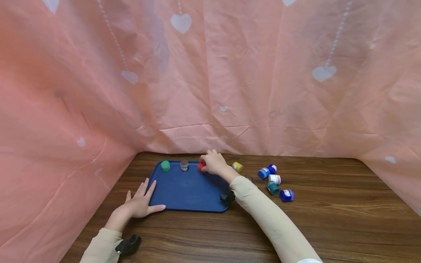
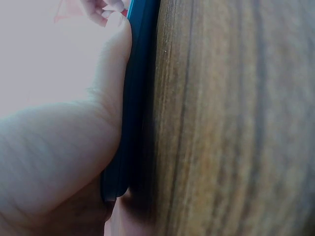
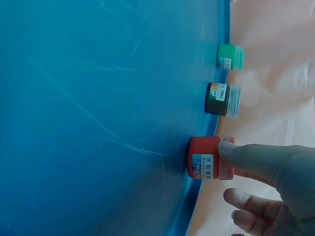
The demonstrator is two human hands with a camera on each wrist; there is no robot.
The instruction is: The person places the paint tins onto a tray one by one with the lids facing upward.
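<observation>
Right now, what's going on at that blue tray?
A person's right hand holds a red paint jar at the far edge of the blue tray, beside a brown jar and a green jar. The left hand rests flat at the tray's near left corner. More jars lie on the wooden table.

Both arms wore long sleeves, pale beige, smooth knit, snug fit. Left sleeve ended at wrist; small black camera unit, rounded, dotted with tiny holes, sat strapped beside cuff. Right sleeve ran wrist to elbow, faint creases along it; second black unit sat under wrist. White edge showed at right upper arm. Hands bare, no rings, no gloves.
</observation>
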